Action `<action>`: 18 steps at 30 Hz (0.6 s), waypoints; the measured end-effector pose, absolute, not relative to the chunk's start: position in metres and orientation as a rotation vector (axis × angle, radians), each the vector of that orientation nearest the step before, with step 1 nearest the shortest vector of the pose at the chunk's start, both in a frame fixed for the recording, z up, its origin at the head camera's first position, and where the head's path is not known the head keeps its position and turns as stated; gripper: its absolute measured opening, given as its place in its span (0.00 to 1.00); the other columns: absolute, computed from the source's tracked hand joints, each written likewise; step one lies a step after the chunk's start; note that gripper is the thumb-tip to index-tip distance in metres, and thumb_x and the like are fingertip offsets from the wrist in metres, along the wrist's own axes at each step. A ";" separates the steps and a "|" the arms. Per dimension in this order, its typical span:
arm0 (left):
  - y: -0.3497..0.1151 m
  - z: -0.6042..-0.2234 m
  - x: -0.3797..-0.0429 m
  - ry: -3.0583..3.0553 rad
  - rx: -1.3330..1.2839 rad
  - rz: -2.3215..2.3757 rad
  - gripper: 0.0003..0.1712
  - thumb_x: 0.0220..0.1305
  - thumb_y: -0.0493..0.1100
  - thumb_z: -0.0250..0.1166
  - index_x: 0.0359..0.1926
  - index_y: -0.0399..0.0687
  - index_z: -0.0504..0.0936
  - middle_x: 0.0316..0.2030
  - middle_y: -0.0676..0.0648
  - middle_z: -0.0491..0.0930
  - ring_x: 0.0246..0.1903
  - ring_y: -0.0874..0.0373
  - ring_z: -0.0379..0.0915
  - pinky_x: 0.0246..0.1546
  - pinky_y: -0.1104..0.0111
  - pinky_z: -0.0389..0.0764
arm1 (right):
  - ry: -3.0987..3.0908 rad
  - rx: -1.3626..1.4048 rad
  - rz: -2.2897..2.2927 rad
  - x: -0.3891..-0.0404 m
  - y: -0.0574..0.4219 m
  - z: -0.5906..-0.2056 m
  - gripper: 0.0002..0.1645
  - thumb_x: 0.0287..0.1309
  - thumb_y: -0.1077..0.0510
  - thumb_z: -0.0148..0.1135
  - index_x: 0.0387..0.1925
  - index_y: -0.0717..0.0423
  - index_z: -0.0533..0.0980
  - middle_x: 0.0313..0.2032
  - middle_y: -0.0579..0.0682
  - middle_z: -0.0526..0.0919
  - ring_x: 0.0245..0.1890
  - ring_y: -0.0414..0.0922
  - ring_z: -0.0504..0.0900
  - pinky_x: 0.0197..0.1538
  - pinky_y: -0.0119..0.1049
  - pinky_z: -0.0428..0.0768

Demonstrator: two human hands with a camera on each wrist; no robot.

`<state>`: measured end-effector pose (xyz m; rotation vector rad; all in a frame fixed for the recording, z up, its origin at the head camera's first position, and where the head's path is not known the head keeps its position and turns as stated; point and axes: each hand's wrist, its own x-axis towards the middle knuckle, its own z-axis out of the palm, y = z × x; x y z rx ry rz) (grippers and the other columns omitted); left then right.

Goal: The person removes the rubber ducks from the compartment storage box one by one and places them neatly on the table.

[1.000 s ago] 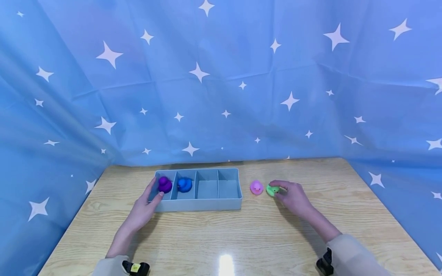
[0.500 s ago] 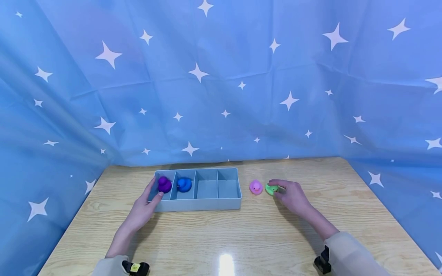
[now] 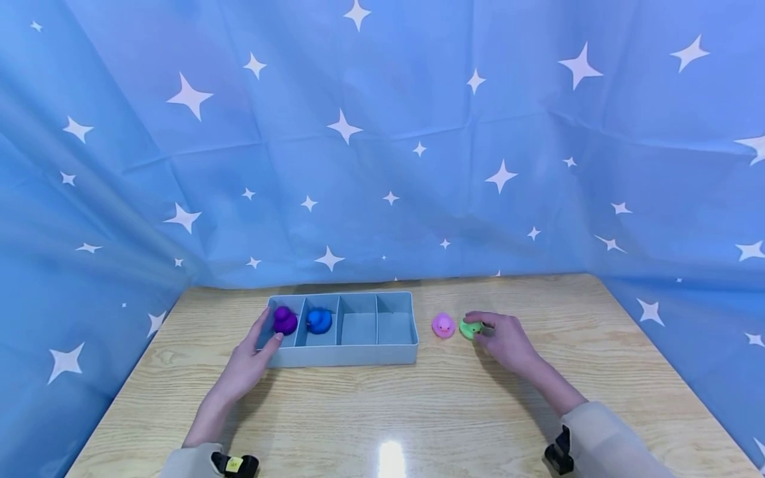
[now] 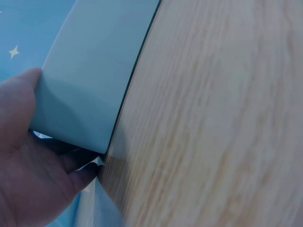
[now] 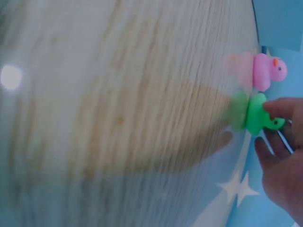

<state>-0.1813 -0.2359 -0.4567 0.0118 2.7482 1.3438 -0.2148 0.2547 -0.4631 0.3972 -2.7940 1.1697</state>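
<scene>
We see the fingers of the right hand point(image 3: 507, 342) pinching a green duck point(image 3: 469, 329) on the desk point(image 3: 358, 405), a pink duck point(image 3: 443, 326) just beside them; the left hand point(image 3: 246, 362) (thumb at the near rim) grips a divided tray's point(image 3: 343, 356) end.

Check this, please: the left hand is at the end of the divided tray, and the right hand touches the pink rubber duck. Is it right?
Not quite: the right hand touches the green rubber duck, not the pink rubber duck, as the right wrist view shows. The left hand is indeed at the end of the divided tray.
</scene>
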 end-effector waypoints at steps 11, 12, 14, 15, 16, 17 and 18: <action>-0.236 -0.457 -0.182 2.743 0.006 1.350 0.42 0.82 0.56 0.49 0.84 0.51 0.40 0.79 0.32 0.45 0.76 0.29 0.40 0.73 0.37 0.48 | -2.786 0.351 1.222 -0.212 0.255 -0.450 0.22 0.64 0.66 0.67 0.59 0.62 0.80 0.57 0.64 0.83 0.56 0.71 0.79 0.52 0.55 0.84; -0.236 -0.457 -0.182 2.742 0.007 1.351 0.42 0.82 0.56 0.49 0.83 0.51 0.40 0.79 0.32 0.45 0.76 0.29 0.40 0.73 0.37 0.48 | -2.777 0.357 1.225 -0.212 0.254 -0.449 0.22 0.64 0.66 0.67 0.59 0.63 0.80 0.57 0.63 0.83 0.56 0.71 0.79 0.53 0.57 0.83; -0.236 -0.458 -0.182 2.744 0.008 1.351 0.42 0.81 0.56 0.49 0.83 0.51 0.41 0.79 0.33 0.45 0.76 0.29 0.40 0.73 0.37 0.48 | -2.757 0.372 1.228 -0.211 0.251 -0.446 0.21 0.65 0.66 0.67 0.59 0.63 0.80 0.56 0.63 0.84 0.55 0.69 0.81 0.54 0.59 0.82; -0.236 -0.458 -0.183 2.746 0.011 1.350 0.42 0.81 0.56 0.49 0.83 0.51 0.41 0.80 0.33 0.45 0.76 0.29 0.40 0.73 0.37 0.48 | -2.745 0.385 1.235 -0.211 0.249 -0.444 0.21 0.65 0.66 0.67 0.59 0.64 0.80 0.55 0.63 0.84 0.55 0.68 0.81 0.54 0.59 0.82; -0.236 -0.458 -0.183 2.745 0.010 1.352 0.42 0.81 0.56 0.50 0.83 0.51 0.41 0.80 0.34 0.45 0.76 0.29 0.40 0.73 0.37 0.48 | -2.731 0.393 1.247 -0.211 0.246 -0.443 0.21 0.65 0.67 0.66 0.59 0.64 0.80 0.55 0.63 0.84 0.55 0.67 0.81 0.55 0.59 0.82; -0.236 -0.458 -0.183 2.746 0.010 1.350 0.42 0.81 0.56 0.50 0.84 0.51 0.41 0.80 0.34 0.45 0.76 0.29 0.40 0.73 0.37 0.48 | -2.719 0.406 1.254 -0.210 0.244 -0.441 0.21 0.64 0.67 0.66 0.58 0.65 0.80 0.55 0.62 0.84 0.55 0.67 0.81 0.55 0.59 0.81; -0.236 -0.458 -0.184 2.747 0.009 1.350 0.42 0.81 0.56 0.50 0.84 0.51 0.41 0.80 0.34 0.45 0.76 0.29 0.40 0.73 0.37 0.48 | -2.703 0.423 1.265 -0.210 0.241 -0.439 0.21 0.64 0.68 0.66 0.58 0.65 0.80 0.55 0.62 0.84 0.55 0.66 0.81 0.56 0.59 0.81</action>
